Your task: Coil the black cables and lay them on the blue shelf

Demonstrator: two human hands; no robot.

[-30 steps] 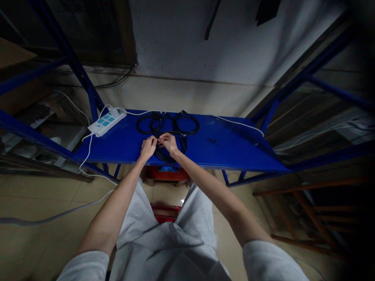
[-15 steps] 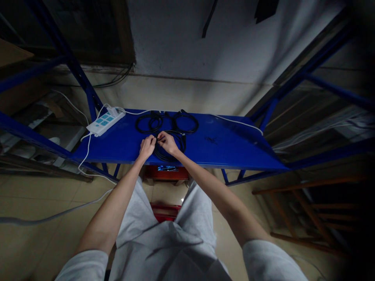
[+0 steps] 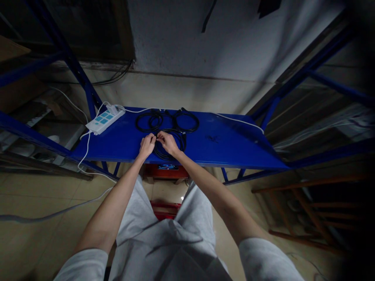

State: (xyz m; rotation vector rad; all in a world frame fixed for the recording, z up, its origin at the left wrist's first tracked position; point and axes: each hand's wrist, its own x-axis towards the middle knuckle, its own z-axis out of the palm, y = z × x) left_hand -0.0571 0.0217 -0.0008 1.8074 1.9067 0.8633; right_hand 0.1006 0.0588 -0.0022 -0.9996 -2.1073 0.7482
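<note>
A coiled black cable (image 3: 184, 146) lies near the front edge of the blue shelf (image 3: 234, 144). At the coil's left side my left hand (image 3: 147, 145) is closed, thumb and fingers pinched together on the cable. Right beside it, my right hand (image 3: 167, 142) also pinches the cable, its fingertips almost touching those of the left. Whatever small part sits between the fingertips is hidden. Behind my hands rest more black cable coils, one at the left (image 3: 137, 124) and one at the right (image 3: 198, 123).
A white power strip (image 3: 101, 124) with blue sockets sits at the shelf's left end, a white cord (image 3: 240, 122) running along the back. Blue metal posts (image 3: 271, 111) flank the shelf. Beneath it stands a reddish stool (image 3: 152, 173) bearing a lit screen (image 3: 168, 167).
Both hands stay at the coil's left side, their fingertips shifting only slightly. The camera view has moved a little; the coils lie as before.
</note>
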